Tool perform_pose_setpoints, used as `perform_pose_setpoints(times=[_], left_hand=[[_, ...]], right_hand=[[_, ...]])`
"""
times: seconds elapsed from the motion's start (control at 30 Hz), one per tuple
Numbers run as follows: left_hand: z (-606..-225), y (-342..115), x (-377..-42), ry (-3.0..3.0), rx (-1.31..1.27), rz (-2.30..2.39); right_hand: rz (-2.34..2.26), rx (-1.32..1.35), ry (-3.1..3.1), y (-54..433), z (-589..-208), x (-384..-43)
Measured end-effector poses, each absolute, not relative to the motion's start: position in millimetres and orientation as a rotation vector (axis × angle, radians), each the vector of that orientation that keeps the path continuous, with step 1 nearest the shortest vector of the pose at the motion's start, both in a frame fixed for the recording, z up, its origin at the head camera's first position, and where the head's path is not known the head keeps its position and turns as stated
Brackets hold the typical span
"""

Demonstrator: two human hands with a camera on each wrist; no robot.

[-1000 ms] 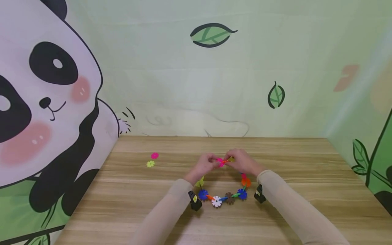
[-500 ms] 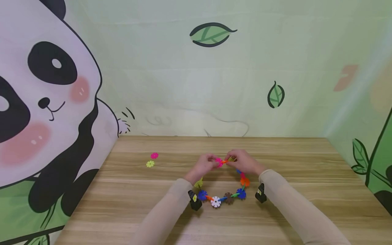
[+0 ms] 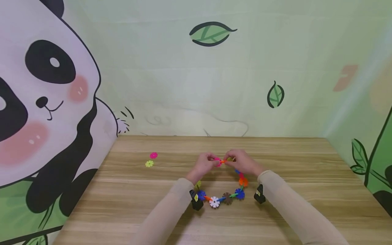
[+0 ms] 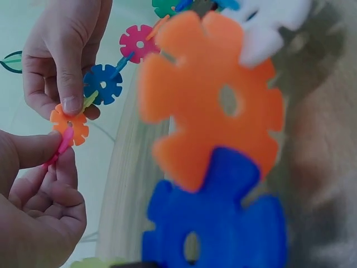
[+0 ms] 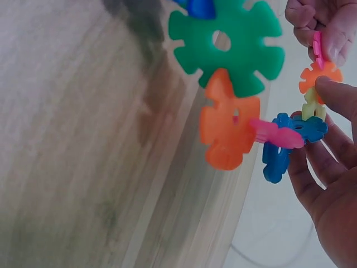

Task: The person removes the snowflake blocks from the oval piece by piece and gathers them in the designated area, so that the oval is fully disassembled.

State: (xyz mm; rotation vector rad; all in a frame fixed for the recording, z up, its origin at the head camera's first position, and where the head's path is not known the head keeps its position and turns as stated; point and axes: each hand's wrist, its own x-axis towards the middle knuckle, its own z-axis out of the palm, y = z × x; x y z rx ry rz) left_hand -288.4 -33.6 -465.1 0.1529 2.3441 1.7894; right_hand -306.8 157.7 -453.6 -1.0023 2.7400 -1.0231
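A chain of interlocking plastic snowflake discs hangs in a loop between the hands, with a white disc (image 3: 214, 202) near its lowest point. Between thumb and fingers, the left hand (image 3: 202, 165) pinches a pink snowflake disc (image 4: 63, 146). The right hand (image 3: 242, 162) pinches an orange snowflake disc (image 5: 312, 79), its thumb on the face. Pink and orange meet edge to edge; how deep the slots engage I cannot tell. From the orange disc the chain runs on through a yellow disc (image 5: 313, 106) and a blue disc (image 4: 102, 85) beside the right fingers.
Two loose discs, one pink (image 3: 153, 155) and one yellow-green (image 3: 149, 163), lie on the wooden table (image 3: 122, 204) left of the hands. Behind the table stands a pale green wall (image 3: 159, 75) with a panda and leaves drawn on it.
Both hands keep their pinch on the pink and orange discs with barely any motion. The whole scene has drifted slightly left in the head view.
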Motion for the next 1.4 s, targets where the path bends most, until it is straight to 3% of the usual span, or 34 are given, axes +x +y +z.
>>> perform_pose_setpoints(times=[0.97,1.4], left_hand=[[-458.7,-31.7,-288.8,2.55,0.078,1.696],[-459.4,-53.8,-292.8,2.616,0.128,1.695]], right_hand=[[-0.98,-1.074,2.782,153.2,-450.4,-307.0],[-0.93,-1.079,2.811,159.1,-452.5,-307.7]])
